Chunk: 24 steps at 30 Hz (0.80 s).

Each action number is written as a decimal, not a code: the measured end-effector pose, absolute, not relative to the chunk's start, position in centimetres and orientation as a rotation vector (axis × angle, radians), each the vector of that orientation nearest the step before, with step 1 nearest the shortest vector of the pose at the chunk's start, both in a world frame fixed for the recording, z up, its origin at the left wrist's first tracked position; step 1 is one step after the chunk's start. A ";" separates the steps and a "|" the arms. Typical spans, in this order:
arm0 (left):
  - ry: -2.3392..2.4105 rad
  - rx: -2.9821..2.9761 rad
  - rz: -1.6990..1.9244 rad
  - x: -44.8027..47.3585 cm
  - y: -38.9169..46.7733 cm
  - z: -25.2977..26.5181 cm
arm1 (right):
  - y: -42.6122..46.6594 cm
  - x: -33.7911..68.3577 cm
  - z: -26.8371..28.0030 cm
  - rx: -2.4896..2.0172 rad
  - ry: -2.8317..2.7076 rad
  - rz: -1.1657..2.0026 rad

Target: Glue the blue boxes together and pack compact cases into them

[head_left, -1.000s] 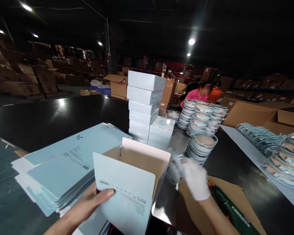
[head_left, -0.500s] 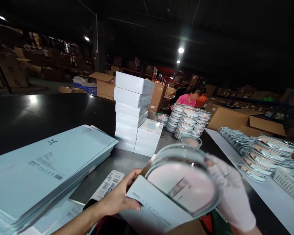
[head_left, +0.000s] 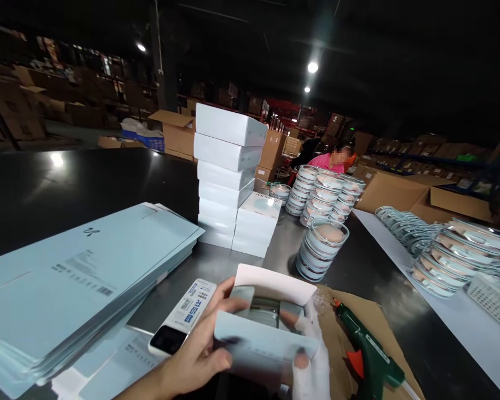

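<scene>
A light blue carton stands in front of me with its lid flap up. Inside it, the glassy rim of a round clear container shows between the side flaps. My bare left hand grips the carton's left side, thumb in front and fingers over the edge. On the right side, my right hand, in a white glove with bare fingertips, holds the carton with a finger by its side flap. Behind the carton is a stack of round clear containers with pinkish contents. To the right, a green glue gun lies on a cardboard sheet.
Flattened light blue cartons are piled at left, beside a white labelled device. Closed white boxes are stacked behind. More round containers stand farther back and at right. A person in pink is beyond.
The round container I held tilted over the carton is now down inside it. My right hand has moved left onto the carton, uncovering the glue gun and the container stack.
</scene>
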State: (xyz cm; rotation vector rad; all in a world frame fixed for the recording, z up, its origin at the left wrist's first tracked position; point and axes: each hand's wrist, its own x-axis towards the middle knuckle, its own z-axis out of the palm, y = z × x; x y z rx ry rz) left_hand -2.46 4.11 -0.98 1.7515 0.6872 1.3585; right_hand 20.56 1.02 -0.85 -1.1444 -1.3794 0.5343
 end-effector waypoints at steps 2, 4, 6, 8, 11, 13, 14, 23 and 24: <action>0.806 1.734 1.370 -1.7 3.8 -0.5 | 0.2 18.4 -0.1 -1.275 -1.242 0.549; 0.942 1.582 1.506 -0.8 3.6 -0.5 | -0.2 16.7 0.6 -1.337 -1.114 0.594; 1.033 1.478 1.572 -0.6 3.5 -0.6 | -0.2 16.2 1.1 -1.288 -1.073 0.629; 1.073 1.545 1.425 -1.3 3.6 -0.5 | -0.1 17.7 1.5 -1.172 -1.155 0.609; 1.044 1.748 1.072 -3.6 4.3 -0.3 | -0.6 23.7 2.4 -1.415 -1.269 0.419; 1.002 1.834 0.963 -5.2 5.0 -0.4 | -1.5 28.7 2.9 -1.959 -1.119 0.285; 0.984 1.869 0.921 -5.8 5.3 -0.6 | -1.9 31.1 3.0 -2.109 -1.031 0.303; 0.985 1.919 0.852 -5.6 7.1 -1.1 | -5.1 36.5 0.3 -1.824 -0.581 1.064; 0.993 1.920 0.848 -5.3 7.3 -0.8 | -5.5 36.0 0.4 -1.708 -0.567 1.079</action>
